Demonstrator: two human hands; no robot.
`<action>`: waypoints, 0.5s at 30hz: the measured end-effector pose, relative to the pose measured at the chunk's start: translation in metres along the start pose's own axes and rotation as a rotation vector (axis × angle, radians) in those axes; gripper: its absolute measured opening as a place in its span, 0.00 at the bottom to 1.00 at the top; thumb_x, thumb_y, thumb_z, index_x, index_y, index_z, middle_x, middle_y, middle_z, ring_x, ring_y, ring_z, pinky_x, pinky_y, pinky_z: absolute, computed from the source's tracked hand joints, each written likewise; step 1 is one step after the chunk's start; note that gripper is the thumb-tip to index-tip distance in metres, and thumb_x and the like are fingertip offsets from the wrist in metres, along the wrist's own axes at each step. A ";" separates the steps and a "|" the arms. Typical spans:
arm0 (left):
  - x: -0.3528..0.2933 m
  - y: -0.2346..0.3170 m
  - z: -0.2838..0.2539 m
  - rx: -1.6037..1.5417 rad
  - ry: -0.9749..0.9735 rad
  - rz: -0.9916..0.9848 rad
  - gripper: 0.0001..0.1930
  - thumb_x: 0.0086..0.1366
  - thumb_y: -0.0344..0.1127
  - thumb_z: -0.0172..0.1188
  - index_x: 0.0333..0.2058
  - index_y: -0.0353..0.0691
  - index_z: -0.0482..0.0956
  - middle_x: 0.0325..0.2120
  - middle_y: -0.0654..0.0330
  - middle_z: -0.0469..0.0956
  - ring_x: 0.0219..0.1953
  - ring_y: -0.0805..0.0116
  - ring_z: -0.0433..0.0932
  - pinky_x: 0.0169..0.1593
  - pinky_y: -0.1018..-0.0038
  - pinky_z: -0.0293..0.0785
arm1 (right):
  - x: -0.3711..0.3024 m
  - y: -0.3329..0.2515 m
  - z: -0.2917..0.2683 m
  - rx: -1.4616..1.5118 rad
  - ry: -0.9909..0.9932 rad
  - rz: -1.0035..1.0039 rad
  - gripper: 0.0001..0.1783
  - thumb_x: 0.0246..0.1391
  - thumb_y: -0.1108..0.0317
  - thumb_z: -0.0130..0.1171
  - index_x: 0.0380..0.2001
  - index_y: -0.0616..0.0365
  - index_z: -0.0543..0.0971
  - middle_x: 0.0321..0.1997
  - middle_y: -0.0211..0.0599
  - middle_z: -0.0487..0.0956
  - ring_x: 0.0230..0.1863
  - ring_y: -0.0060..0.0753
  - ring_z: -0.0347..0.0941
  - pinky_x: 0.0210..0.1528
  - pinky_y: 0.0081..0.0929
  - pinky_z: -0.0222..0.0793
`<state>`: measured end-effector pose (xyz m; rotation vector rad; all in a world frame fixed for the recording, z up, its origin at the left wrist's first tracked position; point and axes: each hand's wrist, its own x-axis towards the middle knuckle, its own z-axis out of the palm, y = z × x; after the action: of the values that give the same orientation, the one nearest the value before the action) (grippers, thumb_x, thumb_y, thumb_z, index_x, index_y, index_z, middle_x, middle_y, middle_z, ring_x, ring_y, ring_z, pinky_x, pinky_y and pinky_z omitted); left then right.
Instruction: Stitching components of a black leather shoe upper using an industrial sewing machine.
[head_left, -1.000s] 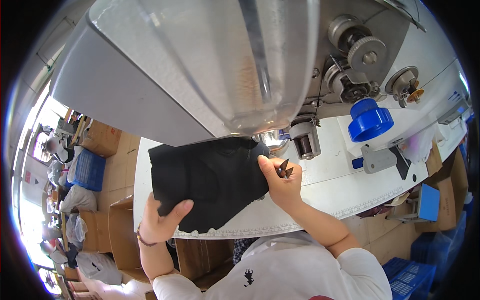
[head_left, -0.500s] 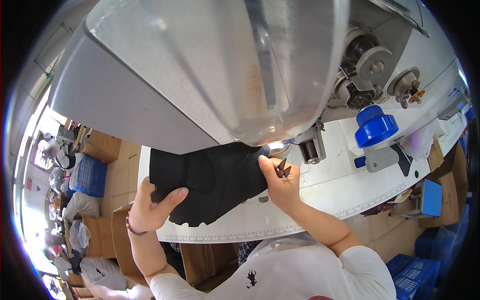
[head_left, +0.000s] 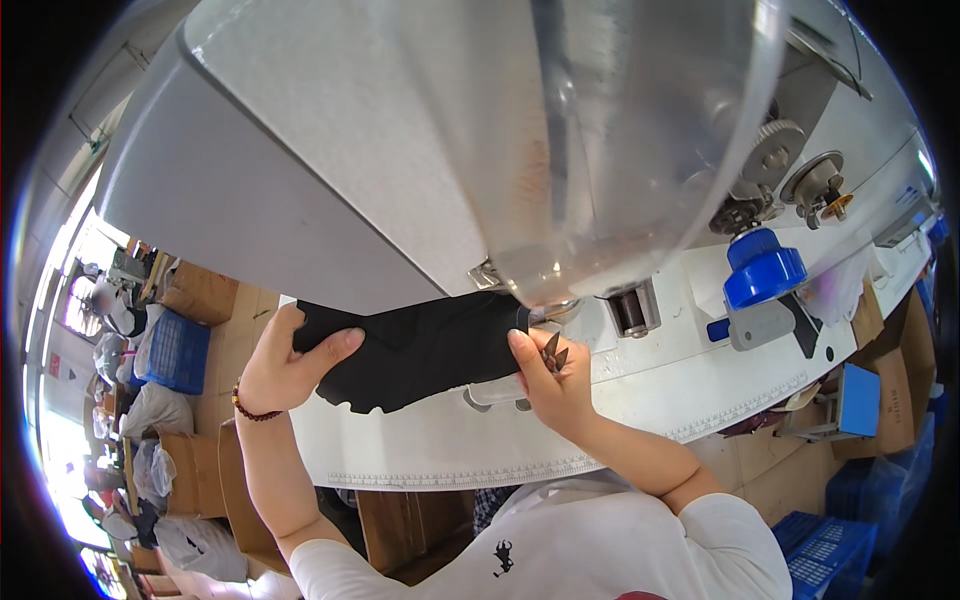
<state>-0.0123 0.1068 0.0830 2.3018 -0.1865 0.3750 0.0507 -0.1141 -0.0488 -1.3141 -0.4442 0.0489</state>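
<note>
A piece of black fabric [head_left: 420, 350] with a notched lower edge is stretched between my hands, below the head of a grey sewing machine [head_left: 300, 180]. My left hand [head_left: 280, 370] pinches its left end, thumb on top. At the right end, my right hand [head_left: 556, 392] grips the edge between thumb and fingers. Pointed dark blades, seemingly thread snips [head_left: 555, 354], stick up out of that same hand; their handles are hidden in the palm. The machine hides the fabric's far edge and the needle area.
The white table [head_left: 420, 455] has a ruler strip along its curved near edge. A blue knob [head_left: 763, 268] and metal thread fittings [head_left: 815, 185] stand at the right. Cardboard boxes [head_left: 195, 475] and a blue crate [head_left: 178, 350] are on the floor at the left, with more boxes at the right.
My left hand has moved up and left, and the right slightly down. The fabric's lower edge has risen, so less of it shows. The machine head appears shifted right in view.
</note>
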 end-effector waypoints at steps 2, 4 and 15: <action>0.006 0.002 -0.002 0.038 -0.018 0.012 0.12 0.51 0.27 0.61 0.29 0.30 0.66 0.20 0.64 0.69 0.24 0.81 0.66 0.26 0.82 0.65 | 0.001 0.001 0.003 0.024 0.007 0.015 0.22 0.55 0.63 0.47 0.08 0.53 0.60 0.07 0.19 0.58 0.10 0.08 0.51 0.10 0.12 0.43; 0.014 0.001 -0.004 0.044 -0.015 0.121 0.16 0.50 0.25 0.60 0.38 0.30 0.68 0.28 0.61 0.72 0.33 0.75 0.69 0.37 0.79 0.66 | 0.003 0.001 0.007 0.061 0.046 0.025 0.22 0.55 0.64 0.48 0.08 0.54 0.60 0.07 0.19 0.58 0.10 0.08 0.51 0.10 0.11 0.42; 0.026 -0.008 -0.010 -0.122 -0.071 0.031 0.15 0.51 0.24 0.59 0.38 0.31 0.70 0.32 0.59 0.73 0.37 0.72 0.70 0.41 0.76 0.66 | 0.007 -0.001 0.011 0.044 0.094 -0.021 0.23 0.53 0.66 0.50 0.07 0.56 0.58 0.08 0.17 0.52 0.13 0.11 0.43 0.14 0.19 0.37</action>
<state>0.0117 0.1194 0.0926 2.1950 -0.2741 0.2898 0.0532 -0.1024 -0.0437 -1.2629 -0.3754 -0.0204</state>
